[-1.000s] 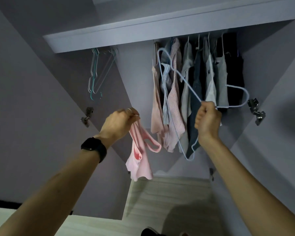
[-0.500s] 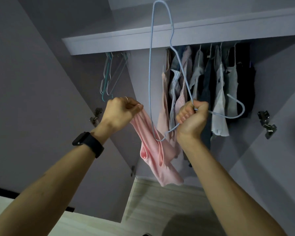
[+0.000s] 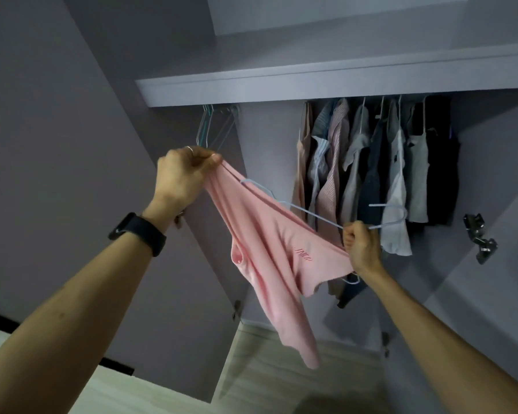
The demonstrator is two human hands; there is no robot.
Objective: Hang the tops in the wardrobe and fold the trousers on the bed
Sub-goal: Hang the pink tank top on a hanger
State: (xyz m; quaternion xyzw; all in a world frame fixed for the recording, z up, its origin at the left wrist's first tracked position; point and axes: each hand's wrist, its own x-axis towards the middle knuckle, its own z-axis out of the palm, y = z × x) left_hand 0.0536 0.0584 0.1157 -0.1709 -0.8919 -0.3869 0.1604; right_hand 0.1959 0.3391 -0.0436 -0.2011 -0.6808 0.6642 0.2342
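A pink sleeveless top (image 3: 269,258) is stretched between my hands in front of the open wardrobe. My left hand (image 3: 183,177) pinches its upper edge, up and to the left. My right hand (image 3: 361,246) grips a pale blue wire hanger (image 3: 311,213) near its hook. One arm of the hanger runs inside the top; the hook sticks out to the right. The lower part of the top hangs loose toward the floor.
Several tops (image 3: 371,174) hang on the rail in the right half of the wardrobe. A few empty hangers (image 3: 214,127) hang at the left end. The shelf edge (image 3: 311,85) runs above. An open door (image 3: 72,174) stands left, a hinge (image 3: 480,237) right.
The hanger has swung down from upright to nearly level and one arm has gone inside the pink top. My right hand moved right and down, spreading the top.
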